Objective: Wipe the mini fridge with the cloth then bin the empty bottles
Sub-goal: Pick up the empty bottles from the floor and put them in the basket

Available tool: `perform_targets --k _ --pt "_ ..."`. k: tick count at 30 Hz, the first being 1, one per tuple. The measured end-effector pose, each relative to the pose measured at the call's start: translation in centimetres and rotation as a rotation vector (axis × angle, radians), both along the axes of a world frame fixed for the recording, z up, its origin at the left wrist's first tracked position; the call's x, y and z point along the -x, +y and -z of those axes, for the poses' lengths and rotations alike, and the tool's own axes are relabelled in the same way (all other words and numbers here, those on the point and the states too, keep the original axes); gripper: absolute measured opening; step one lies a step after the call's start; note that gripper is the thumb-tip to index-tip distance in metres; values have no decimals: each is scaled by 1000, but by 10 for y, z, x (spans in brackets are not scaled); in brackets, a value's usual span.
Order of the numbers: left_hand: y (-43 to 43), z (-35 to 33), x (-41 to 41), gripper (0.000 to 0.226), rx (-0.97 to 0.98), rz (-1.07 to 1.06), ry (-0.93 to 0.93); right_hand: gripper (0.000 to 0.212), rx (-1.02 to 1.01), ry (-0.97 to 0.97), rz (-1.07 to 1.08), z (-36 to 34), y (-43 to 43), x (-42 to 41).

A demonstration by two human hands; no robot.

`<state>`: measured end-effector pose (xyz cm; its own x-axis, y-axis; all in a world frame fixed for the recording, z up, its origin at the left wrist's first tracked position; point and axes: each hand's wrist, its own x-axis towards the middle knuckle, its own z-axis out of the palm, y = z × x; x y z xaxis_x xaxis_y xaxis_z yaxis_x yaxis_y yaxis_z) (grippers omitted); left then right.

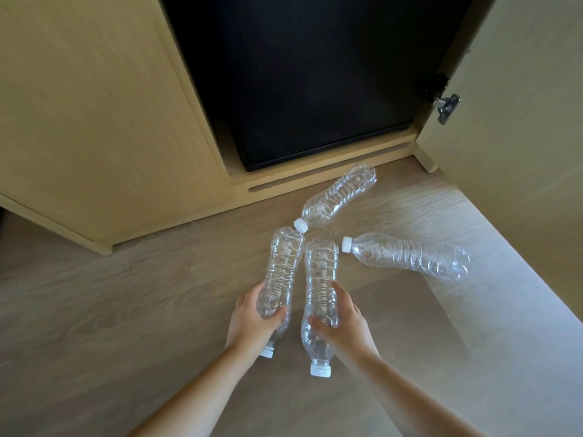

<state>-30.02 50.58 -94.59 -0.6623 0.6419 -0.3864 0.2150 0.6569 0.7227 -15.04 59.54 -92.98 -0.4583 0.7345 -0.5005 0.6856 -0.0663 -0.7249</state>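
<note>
Several empty clear plastic bottles with white caps are on the wooden floor in front of the black mini fridge [309,77]. My left hand [252,320] grips one bottle [282,266] near its lower half, cap toward me. My right hand [342,320] grips a second bottle [320,279] beside it, cap also toward me. A third bottle [339,197] lies near the cabinet base. A fourth bottle [407,257] lies to the right. No cloth or bin is in view.
The fridge sits inside a light wooden cabinet [94,121]. Its open door [520,105] stands at the right, with a metal hinge [446,107]. A paler floor strip [520,310] runs along the right side.
</note>
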Motion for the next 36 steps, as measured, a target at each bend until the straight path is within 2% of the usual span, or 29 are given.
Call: perform_targets --k 11,19,23,30,36 --pt "-6 -5 5 61 -20 -120 -94 79 7 89 0 -2 0 -1" --pt "2 -35 10 50 -236 -234 -170 78 -7 195 54 -14 13 4" --pt "10 -51 16 53 -327 -270 -200 71 -59 244 102 -29 29 8" --pt "35 -93 19 59 -390 -208 -169 72 -115 283 211 -90 63 3" --pt "49 -174 8 53 -393 -232 -187 68 -69 356 353 -191 62 -8"
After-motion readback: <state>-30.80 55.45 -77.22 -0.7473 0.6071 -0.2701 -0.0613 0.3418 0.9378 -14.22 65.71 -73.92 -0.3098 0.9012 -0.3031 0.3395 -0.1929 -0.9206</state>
